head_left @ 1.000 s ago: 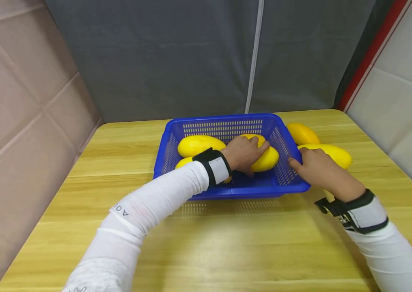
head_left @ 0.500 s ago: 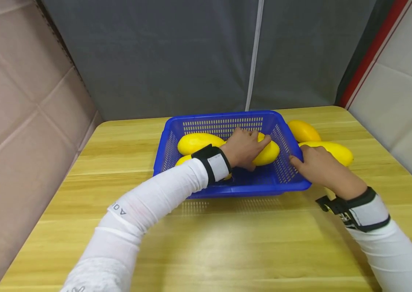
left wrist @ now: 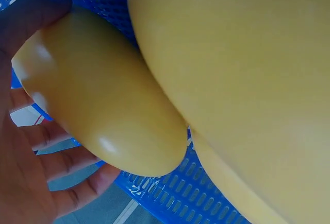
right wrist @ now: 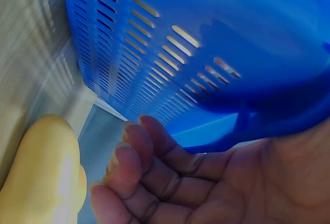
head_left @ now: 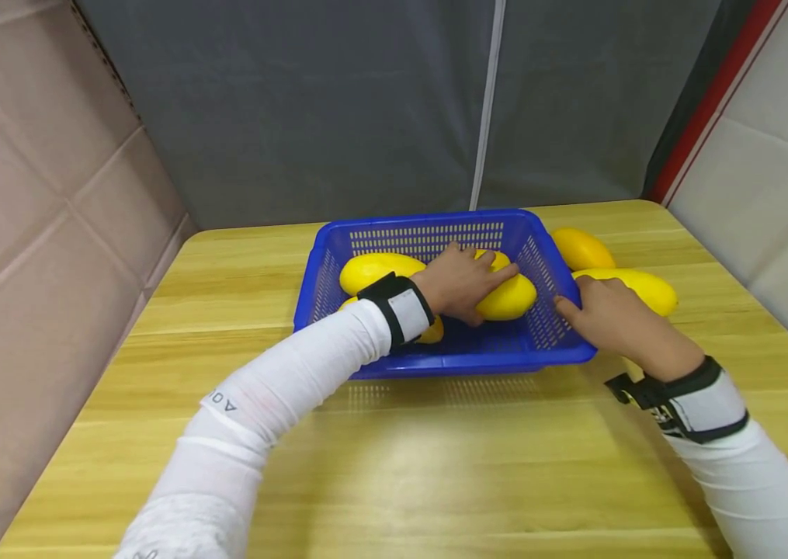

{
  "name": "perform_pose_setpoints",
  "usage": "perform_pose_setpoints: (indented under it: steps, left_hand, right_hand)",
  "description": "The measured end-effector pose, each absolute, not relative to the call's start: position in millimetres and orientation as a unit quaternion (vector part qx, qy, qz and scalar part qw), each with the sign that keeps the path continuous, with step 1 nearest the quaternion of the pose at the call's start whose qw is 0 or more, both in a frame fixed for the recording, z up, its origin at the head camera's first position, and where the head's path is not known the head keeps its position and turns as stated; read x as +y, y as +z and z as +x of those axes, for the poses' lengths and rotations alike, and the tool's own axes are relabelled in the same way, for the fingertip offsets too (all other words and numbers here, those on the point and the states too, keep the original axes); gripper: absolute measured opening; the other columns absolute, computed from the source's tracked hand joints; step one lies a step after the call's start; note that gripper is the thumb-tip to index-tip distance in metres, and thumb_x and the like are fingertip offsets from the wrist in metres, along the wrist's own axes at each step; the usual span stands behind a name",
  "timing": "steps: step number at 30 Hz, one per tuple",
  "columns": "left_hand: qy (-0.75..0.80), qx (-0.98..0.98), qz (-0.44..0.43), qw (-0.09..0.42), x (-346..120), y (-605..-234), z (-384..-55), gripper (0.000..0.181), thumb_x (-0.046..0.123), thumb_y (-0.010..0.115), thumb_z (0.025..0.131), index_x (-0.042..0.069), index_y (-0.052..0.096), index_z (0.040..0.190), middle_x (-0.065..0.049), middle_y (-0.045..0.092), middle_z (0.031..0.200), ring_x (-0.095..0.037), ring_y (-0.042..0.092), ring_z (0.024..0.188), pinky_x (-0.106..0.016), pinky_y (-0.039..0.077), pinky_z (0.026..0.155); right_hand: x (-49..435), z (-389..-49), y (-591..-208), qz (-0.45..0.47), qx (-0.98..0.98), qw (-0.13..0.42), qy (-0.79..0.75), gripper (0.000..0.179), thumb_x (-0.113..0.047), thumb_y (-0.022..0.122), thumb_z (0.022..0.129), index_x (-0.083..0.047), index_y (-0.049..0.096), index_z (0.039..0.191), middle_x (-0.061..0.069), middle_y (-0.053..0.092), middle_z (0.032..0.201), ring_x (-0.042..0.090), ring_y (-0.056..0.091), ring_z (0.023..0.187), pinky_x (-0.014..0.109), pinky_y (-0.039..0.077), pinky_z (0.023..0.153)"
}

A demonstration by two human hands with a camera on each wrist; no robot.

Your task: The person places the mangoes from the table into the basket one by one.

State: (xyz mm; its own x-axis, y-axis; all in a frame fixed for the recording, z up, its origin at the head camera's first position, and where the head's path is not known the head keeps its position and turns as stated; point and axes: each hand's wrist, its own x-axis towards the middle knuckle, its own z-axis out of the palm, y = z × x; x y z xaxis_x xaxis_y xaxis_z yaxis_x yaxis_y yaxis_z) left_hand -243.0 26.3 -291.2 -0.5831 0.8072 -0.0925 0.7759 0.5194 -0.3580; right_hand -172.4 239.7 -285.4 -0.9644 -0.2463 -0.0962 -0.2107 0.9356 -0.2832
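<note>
A blue plastic basket (head_left: 477,361) with slotted walls stands on the table and holds several yellow mangoes. Inside its right half, my left hand (head_left: 459,283) grips one mango (head_left: 514,300); in the left wrist view the thumb lies over one side of this mango (left wrist: 103,90) and the fingers curve along the other. Another mango (head_left: 494,258) shows just behind it, partly covered by the fingers. My right hand (head_left: 603,310) holds the basket's right rim, its fingers curled beneath the edge in the right wrist view. More mangoes, such as this one (head_left: 380,269), lie at the basket's left.
Outside the basket, to its right, lie an orange-yellow mango (head_left: 582,248) and a longer yellow one (head_left: 638,289). The wooden table (head_left: 435,466) meets a grey curtain (head_left: 310,116) at the back. Padded panels flank it on both sides.
My left hand has shifted slightly left on the mango, and its fingers have changed position. The mangoes at the basket's right moved a little. My right hand stays on the rim.
</note>
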Motion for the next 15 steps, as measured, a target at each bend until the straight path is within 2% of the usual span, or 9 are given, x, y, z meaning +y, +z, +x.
perform_pose_setpoints:
  steps: [4,15]
  left_hand:
    - [0.181,-0.868,-0.460,0.044,25.6,-292.8,-241.8,0.085,0.057,0.064,0.078,0.024,0.027,0.147,-0.009,0.052,0.128,-0.029,0.058,0.101,-0.048,0.046,0.086]
    - [0.163,-0.872,-0.461,0.027,25.4,-297.0,-240.5,0.089,0.061,0.068,0.076,0.023,0.027,0.146,-0.009,0.053,0.127,-0.030,0.057,0.102,-0.050,0.045,0.090]
  right_hand:
    - [239.7,-172.0,-284.9,-0.116,0.982,0.064,-0.135,0.045,-0.027,0.048,0.099,0.017,0.051,0.108,0.014,0.060,0.075,0.024,0.059,0.065,0.042,0.052,0.061]
    - [239.2,-170.8,-284.5,-0.113,0.982,0.065,-0.136,0.044,-0.026,0.047,0.099,0.017,0.051,0.108,0.014,0.060,0.075,0.025,0.059,0.066,0.043,0.052,0.062]
